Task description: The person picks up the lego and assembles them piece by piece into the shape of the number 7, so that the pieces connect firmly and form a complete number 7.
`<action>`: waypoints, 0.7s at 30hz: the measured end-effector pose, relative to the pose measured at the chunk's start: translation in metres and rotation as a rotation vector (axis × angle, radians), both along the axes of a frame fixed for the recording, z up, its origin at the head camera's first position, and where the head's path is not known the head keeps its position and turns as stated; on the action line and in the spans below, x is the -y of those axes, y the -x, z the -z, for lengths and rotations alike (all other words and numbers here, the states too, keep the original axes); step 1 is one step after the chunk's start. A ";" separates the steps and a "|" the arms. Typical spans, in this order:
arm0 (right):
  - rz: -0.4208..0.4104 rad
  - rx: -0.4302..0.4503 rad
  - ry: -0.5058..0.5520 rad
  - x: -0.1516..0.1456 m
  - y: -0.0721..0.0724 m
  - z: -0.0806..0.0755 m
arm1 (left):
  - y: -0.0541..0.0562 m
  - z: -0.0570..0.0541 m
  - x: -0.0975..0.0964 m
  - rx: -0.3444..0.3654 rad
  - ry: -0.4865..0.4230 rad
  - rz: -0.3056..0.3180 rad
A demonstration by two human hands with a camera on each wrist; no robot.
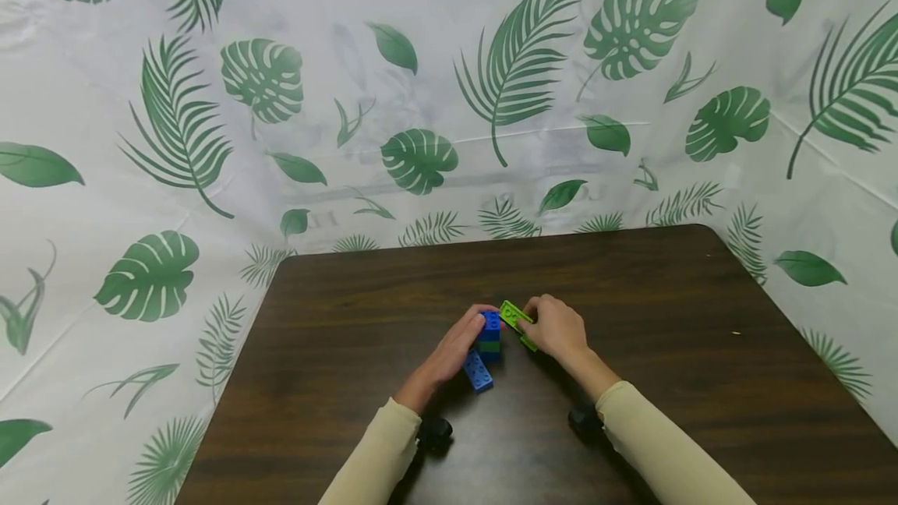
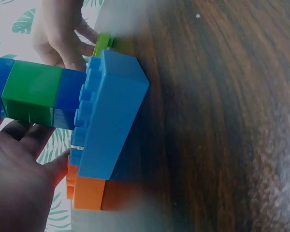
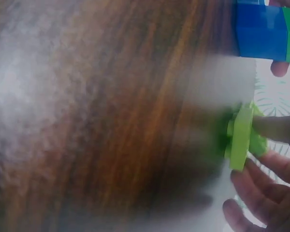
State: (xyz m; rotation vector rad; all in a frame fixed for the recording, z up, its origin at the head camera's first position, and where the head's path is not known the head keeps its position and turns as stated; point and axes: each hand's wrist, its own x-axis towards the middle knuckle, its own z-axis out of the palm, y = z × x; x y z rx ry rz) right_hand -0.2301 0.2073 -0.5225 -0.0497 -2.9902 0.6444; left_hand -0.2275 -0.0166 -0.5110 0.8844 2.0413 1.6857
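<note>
My left hand grips an upright stack of blue and green bricks from its left and far sides. In the left wrist view the fingers lie along the stack's green brick. A lighter blue brick, studs up, lies on the table just in front of the stack. An orange brick shows beside that blue brick in the left wrist view. On the right, my right hand pinches a lime green brick between thumb and fingers, low over the table. A second lime green part shows under the fingers.
The dark wooden table has rounded far corners. Behind it hangs a white sheet with green leaf prints. A tiny pale scrap lies on the right part of the table. Dark wrist cameras sit under both forearms.
</note>
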 end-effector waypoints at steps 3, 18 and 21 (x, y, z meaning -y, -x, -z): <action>0.018 -0.031 0.082 -0.003 0.001 0.000 | 0.000 0.001 0.001 -0.048 0.047 -0.053; 0.007 0.097 1.038 -0.015 0.002 -0.022 | 0.002 0.010 0.005 -0.236 0.111 -0.142; -0.034 0.143 1.121 -0.014 -0.001 -0.033 | 0.003 0.012 0.004 -0.247 0.096 -0.146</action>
